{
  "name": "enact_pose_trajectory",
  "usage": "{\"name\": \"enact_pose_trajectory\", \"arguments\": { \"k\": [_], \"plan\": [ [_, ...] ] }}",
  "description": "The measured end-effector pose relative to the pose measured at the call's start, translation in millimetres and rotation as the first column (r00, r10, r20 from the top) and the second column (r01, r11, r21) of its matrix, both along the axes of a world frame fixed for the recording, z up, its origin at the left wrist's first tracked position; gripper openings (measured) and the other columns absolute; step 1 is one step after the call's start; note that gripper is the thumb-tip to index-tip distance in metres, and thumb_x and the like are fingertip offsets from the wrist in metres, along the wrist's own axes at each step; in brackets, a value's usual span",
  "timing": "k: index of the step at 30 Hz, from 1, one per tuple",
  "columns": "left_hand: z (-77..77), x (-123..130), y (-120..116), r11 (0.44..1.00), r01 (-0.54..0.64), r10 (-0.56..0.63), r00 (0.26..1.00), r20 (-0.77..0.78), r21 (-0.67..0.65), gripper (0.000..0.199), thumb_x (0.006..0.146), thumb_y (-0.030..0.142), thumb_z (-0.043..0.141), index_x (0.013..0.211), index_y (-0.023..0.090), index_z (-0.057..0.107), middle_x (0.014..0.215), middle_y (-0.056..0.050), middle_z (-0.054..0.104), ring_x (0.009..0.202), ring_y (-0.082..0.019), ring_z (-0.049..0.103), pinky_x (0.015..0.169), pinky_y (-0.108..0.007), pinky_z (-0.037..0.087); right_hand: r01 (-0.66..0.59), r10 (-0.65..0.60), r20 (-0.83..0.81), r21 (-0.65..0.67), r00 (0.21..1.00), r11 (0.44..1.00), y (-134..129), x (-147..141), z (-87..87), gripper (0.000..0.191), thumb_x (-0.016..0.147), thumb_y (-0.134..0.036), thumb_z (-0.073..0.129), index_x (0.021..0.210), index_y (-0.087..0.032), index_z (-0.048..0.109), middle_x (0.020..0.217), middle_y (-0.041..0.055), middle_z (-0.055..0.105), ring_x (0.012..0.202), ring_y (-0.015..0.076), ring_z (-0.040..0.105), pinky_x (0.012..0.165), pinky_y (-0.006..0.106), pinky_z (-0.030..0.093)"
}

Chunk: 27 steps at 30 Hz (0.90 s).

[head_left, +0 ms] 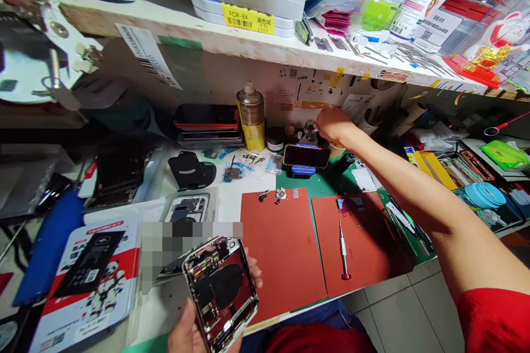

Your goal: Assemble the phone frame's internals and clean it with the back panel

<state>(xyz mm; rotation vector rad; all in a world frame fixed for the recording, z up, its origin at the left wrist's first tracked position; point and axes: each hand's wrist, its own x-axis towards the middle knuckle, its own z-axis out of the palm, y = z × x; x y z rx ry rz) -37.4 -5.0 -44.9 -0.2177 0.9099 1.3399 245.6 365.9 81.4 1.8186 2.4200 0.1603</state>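
Note:
My left hand [185,326] grips an opened smartphone [223,292] by its edges, near the table's front. Its inside faces up, showing a black round pad, circuit parts and dark red areas. My right hand [334,124] reaches far back, above a phone [306,156] propped on a blue stand. The fingers look curled beside a small glass bottle [309,130]; what they hold, if anything, is hidden. A screwdriver [343,253] with a red end lies on the right red mat [331,220]. Small metal parts [280,194] rest on the left red mat [281,253].
A spray can [250,115] stands at the back beside stacked phones [209,121]. Another phone housing [188,208] sits in a clear tray on the left. Above, a loaded white shelf [248,46] overhangs the bench. Tweezers-like tools [408,226] lie at the right.

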Motion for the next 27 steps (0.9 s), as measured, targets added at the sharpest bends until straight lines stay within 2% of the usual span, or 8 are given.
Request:
{"name": "enact_pose_trajectory", "arguments": {
  "k": [4, 7, 9, 11, 12, 15, 21, 27],
  "plan": [
    [10.8, 12, 0, 0.996, -0.029, 0.030, 0.999, -0.012, 0.088, 0.052, 0.089, 0.060, 0.074, 0.129, 0.027, 0.081, 0.131, -0.013, 0.081, 0.111, -0.036, 0.081, 0.092, -0.047, 0.069, 0.023, -0.020, -0.035, 0.076, 0.999, 0.997, -33, 8, 24.3, 0.022, 0.102, -0.021, 0.065, 0.099, -0.008, 0.083, 0.101, 0.0249, 0.079, 0.101, 0.0365, 0.075, 0.089, 0.047, 0.057],
    [20.6, 21, 3, 0.982, -0.006, 0.009, 1.000, -0.014, 0.189, 0.050, 0.088, 0.057, 0.078, 0.123, 0.022, 0.084, 0.123, -0.016, 0.083, 0.103, -0.034, 0.082, 0.088, -0.046, 0.070, -0.027, 0.051, -0.139, 0.174, 0.989, 0.984, -91, 15, 30.5, 0.032, 0.105, -0.025, 0.057, 0.094, -0.017, 0.085, 0.091, 0.0208, 0.079, 0.088, 0.0324, 0.074, 0.080, 0.043, 0.054],
    [25.2, 24, 5, 0.968, 0.000, 0.004, 1.000, -0.015, 0.252, 0.051, 0.090, 0.057, 0.077, 0.124, 0.020, 0.083, 0.123, -0.018, 0.083, 0.104, -0.032, 0.082, 0.089, -0.043, 0.069, -0.093, 0.152, -0.253, 0.232, 0.955, 0.968, -143, 14, 22.1, 0.031, 0.106, -0.033, 0.060, 0.093, -0.022, 0.085, 0.081, 0.0126, 0.075, 0.073, 0.0256, 0.071, 0.068, 0.038, 0.052],
    [27.1, 25, 6, 0.957, 0.004, 0.002, 1.000, -0.022, 0.289, 0.051, 0.094, 0.058, 0.074, 0.126, 0.019, 0.082, 0.124, -0.018, 0.082, 0.106, -0.031, 0.081, 0.091, -0.041, 0.068, -0.243, 0.372, -0.591, 0.288, 0.716, 0.926, -199, 1, 6.9, 0.022, 0.106, -0.037, 0.067, 0.098, -0.025, 0.084, 0.084, 0.0075, 0.076, 0.070, 0.0207, 0.070, 0.061, 0.033, 0.053],
    [26.8, 26, 6, 0.954, 0.009, 0.000, 1.000, -0.028, 0.299, 0.052, 0.096, 0.058, 0.073, 0.127, 0.019, 0.082, 0.125, -0.018, 0.082, 0.107, -0.031, 0.081, 0.092, -0.041, 0.068, -0.262, 0.383, -0.699, 0.279, 0.604, 0.924, -225, -10, -1.5, 0.017, 0.106, -0.033, 0.068, 0.104, -0.027, 0.083, 0.087, 0.0057, 0.075, 0.071, 0.0189, 0.070, 0.059, 0.031, 0.055],
    [20.8, 30, 3, 0.946, 0.014, 0.002, 0.999, -0.047, 0.324, 0.049, 0.099, 0.058, 0.067, 0.129, 0.021, 0.081, 0.129, -0.016, 0.081, 0.113, -0.032, 0.079, 0.101, -0.045, 0.065, -0.225, 0.352, -0.810, 0.276, 0.470, 0.934, -284, -51, -22.8, 0.018, 0.106, -0.016, 0.065, 0.115, -0.025, 0.078, 0.087, 0.0040, 0.071, 0.070, 0.0152, 0.067, 0.058, 0.026, 0.056],
    [0.2, 35, -7, 0.946, -0.100, 0.142, 0.983, -0.115, 0.309, 0.035, 0.102, 0.044, 0.065, 0.131, 0.033, 0.080, 0.136, -0.004, 0.080, 0.137, -0.029, 0.069, 0.126, -0.049, 0.047, -0.102, 0.303, -0.810, 0.292, 0.502, 0.951, -305, -100, -36.4, 0.019, 0.106, -0.014, 0.061, 0.112, -0.018, 0.078, 0.085, 0.0055, 0.066, 0.069, 0.0168, 0.064, 0.060, 0.027, 0.056],
    [-6.4, 35, -9, 0.968, -0.076, 0.139, 0.956, -0.256, 0.241, 0.046, 0.085, 0.056, 0.083, 0.122, 0.028, 0.083, 0.132, -0.009, 0.081, 0.135, -0.038, 0.069, 0.121, -0.054, 0.051, -0.080, 0.259, -0.780, 0.261, 0.569, 0.962, -303, -106, -34.7, 0.022, 0.108, -0.018, 0.056, 0.106, -0.019, 0.078, 0.082, 0.0048, 0.064, 0.066, 0.0171, 0.060, 0.058, 0.028, 0.050]
  ]
}}
